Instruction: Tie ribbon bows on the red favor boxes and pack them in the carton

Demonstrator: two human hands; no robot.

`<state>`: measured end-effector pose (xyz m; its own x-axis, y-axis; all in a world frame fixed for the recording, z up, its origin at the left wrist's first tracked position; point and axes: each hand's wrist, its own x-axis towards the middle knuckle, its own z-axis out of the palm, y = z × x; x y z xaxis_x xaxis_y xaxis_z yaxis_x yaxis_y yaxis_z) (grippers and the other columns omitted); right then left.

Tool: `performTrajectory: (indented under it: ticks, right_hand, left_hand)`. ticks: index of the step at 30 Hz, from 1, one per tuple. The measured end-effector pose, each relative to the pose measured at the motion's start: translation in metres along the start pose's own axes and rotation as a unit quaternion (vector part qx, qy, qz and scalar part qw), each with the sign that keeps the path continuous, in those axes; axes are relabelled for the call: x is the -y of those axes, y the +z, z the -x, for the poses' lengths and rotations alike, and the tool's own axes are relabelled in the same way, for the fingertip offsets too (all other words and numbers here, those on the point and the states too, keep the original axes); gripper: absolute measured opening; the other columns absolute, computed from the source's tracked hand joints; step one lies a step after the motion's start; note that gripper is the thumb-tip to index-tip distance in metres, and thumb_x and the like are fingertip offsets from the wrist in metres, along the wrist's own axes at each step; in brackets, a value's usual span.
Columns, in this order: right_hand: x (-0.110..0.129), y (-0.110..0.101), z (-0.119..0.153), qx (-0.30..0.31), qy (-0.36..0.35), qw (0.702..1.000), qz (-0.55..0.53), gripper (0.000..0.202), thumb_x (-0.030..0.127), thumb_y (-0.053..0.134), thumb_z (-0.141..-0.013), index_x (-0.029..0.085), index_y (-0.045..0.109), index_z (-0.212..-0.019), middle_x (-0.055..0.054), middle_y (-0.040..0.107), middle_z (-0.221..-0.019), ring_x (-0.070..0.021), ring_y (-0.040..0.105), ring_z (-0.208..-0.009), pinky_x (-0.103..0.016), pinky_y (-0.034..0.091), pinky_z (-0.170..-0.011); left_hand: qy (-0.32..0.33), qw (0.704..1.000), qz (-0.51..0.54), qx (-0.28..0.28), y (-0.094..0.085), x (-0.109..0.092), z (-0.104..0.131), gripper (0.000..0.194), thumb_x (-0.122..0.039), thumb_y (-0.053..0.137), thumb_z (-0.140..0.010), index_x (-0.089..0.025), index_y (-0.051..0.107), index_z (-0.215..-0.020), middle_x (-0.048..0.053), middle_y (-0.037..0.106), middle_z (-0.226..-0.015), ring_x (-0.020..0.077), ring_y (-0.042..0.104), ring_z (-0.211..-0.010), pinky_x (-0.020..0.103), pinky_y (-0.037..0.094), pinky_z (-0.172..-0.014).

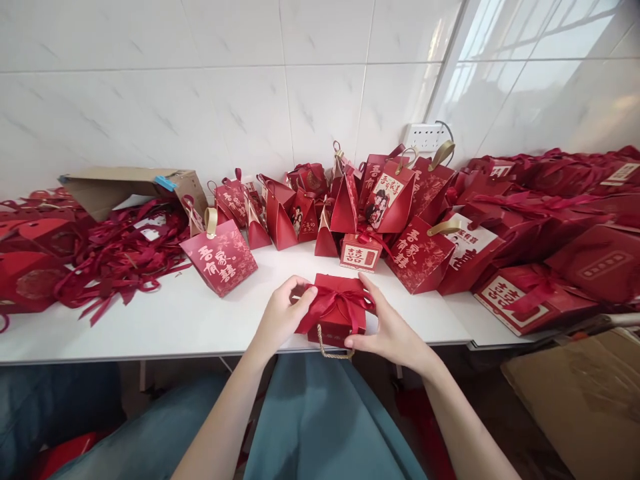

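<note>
Against a white tiled wall, our white table (pixel 200 320) is crowded with finished red gift bags (pixel 350 200) far and right, loose ribbons (pixel 120 260) far left. At the near edge, our left hand (pixel 280 317) and right hand (pixel 390 330) pinch the red gift box (pixel 334 320) by its ribbon bow (pixel 336 298). We judge the bow is being dressed; evening its loops calls for light, matched pulls.
</note>
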<state>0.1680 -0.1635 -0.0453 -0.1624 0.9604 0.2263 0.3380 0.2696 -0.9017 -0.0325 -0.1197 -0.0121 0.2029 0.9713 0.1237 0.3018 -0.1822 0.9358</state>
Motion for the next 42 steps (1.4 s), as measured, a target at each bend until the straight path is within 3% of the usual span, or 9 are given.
performTrajectory:
  ticks: [4, 8, 11, 19, 24, 28, 31, 36, 42]
  right_hand:
    - [-0.001, 0.004, 0.004, -0.024, -0.009, 0.999, 0.03, 0.113, 0.034, 0.078, -0.067, 0.028, 0.002, -0.15, -0.016, 0.031, -0.148, -0.031, 0.039, -0.134, -0.053, 0.035, -0.108]
    - [-0.003, 0.004, 0.012, -0.081, -0.09, 0.99, 0.069, 0.115, 0.026, 0.078, -0.066, 0.032, -0.001, -0.15, -0.014, 0.032, -0.145, -0.0316, 0.037, -0.134, -0.054, 0.039, -0.105]
    - [0.0, 0.003, 0.02, -0.114, -0.125, 0.983, 0.075, 0.116, 0.029, 0.079, -0.066, 0.034, -0.002, -0.149, -0.014, 0.03, -0.146, -0.0326, 0.035, -0.136, -0.054, 0.04, -0.104]
    - [0.009, -0.003, 0.034, -0.142, -0.157, 0.974, 0.079, 0.11, 0.04, 0.078, -0.07, 0.038, 0.001, -0.149, -0.013, 0.028, -0.15, -0.0326, 0.035, -0.136, -0.055, 0.041, -0.104]
    - [0.014, -0.009, 0.039, -0.147, -0.153, 0.976, 0.055, 0.106, 0.036, 0.08, -0.069, 0.039, 0.011, -0.149, -0.009, 0.032, -0.15, -0.0303, 0.038, -0.135, -0.05, 0.042, -0.106]
    - [0.015, -0.031, 0.048, -0.191, -0.11, 0.974, 0.054, 0.101, 0.045, 0.081, -0.065, 0.039, 0.021, -0.146, -0.006, 0.034, -0.15, -0.0307, 0.037, -0.136, -0.048, 0.043, -0.105]
    - [0.014, -0.058, 0.055, -0.255, -0.072, 0.964, 0.019, 0.098, 0.06, 0.076, -0.063, 0.036, 0.028, -0.144, -0.008, 0.04, -0.147, -0.0337, 0.04, -0.134, -0.051, 0.044, -0.103]
    - [0.021, -0.1, 0.068, -0.287, 0.02, 0.938, -0.193, 0.075, 0.078, 0.054, -0.069, 0.032, 0.052, -0.128, -0.01, 0.063, -0.125, -0.0348, 0.061, -0.111, -0.055, 0.051, -0.092]
    - [0.051, -0.107, 0.08, -0.229, 0.095, 0.831, -0.498, 0.045, 0.062, 0.044, -0.087, 0.028, 0.067, -0.105, -0.002, 0.071, -0.112, -0.0213, 0.067, -0.101, -0.043, 0.054, -0.09]
  left_hand:
    - [0.115, 0.99, -0.032, -0.081, 0.012, -0.003, 0.02, 0.015, -0.033, 0.054, -0.086, -0.02, 0.057, -0.081, 0.001, 0.061, -0.079, 0.0147, 0.059, -0.073, 0.024, 0.046, -0.064]
    - [0.336, 0.919, -0.135, -0.155, 0.03, -0.005, 0.042, 0.004, -0.017, 0.061, -0.083, -0.021, 0.061, -0.083, 0.001, 0.054, -0.078, 0.0144, 0.055, -0.078, 0.026, 0.048, -0.071]
    - [0.411, 0.881, -0.16, -0.174, 0.039, -0.007, 0.053, 0.012, -0.012, 0.063, -0.08, -0.022, 0.063, -0.087, 0.001, 0.049, -0.078, 0.0147, 0.052, -0.079, 0.032, 0.051, -0.08]
    - [0.455, 0.858, -0.167, -0.167, 0.043, -0.017, 0.062, 0.01, -0.016, 0.062, -0.083, -0.025, 0.062, -0.088, 0.0, 0.045, -0.077, 0.0142, 0.049, -0.076, 0.04, 0.051, -0.087]
    - [0.319, 0.925, -0.051, -0.198, 0.036, -0.016, 0.05, 0.003, -0.021, 0.059, -0.085, -0.022, 0.058, -0.082, 0.001, 0.052, -0.077, 0.0143, 0.054, -0.076, 0.028, 0.05, -0.069]
    - [0.075, 0.994, -0.014, -0.081, 0.032, -0.007, 0.014, 0.021, -0.032, 0.051, -0.086, -0.019, 0.053, -0.069, 0.001, 0.058, -0.073, 0.0157, 0.058, -0.071, 0.028, 0.048, -0.065]
    - [0.107, 0.989, -0.101, 0.021, 0.049, -0.001, -0.006, 0.017, -0.032, 0.05, -0.084, -0.019, 0.06, -0.078, 0.005, 0.064, -0.086, 0.0207, 0.062, -0.086, 0.035, 0.049, -0.08]
    - [0.27, 0.888, -0.287, 0.237, 0.094, 0.014, -0.008, 0.066, -0.038, 0.069, -0.071, -0.022, 0.047, -0.131, 0.016, 0.045, -0.143, 0.0347, 0.038, -0.134, 0.053, 0.034, -0.108]
    - [0.282, 0.78, -0.488, 0.272, 0.112, 0.035, -0.009, 0.094, 0.01, 0.047, -0.06, -0.023, 0.027, -0.146, 0.01, 0.019, -0.156, 0.0279, 0.013, -0.144, 0.051, 0.02, -0.117]
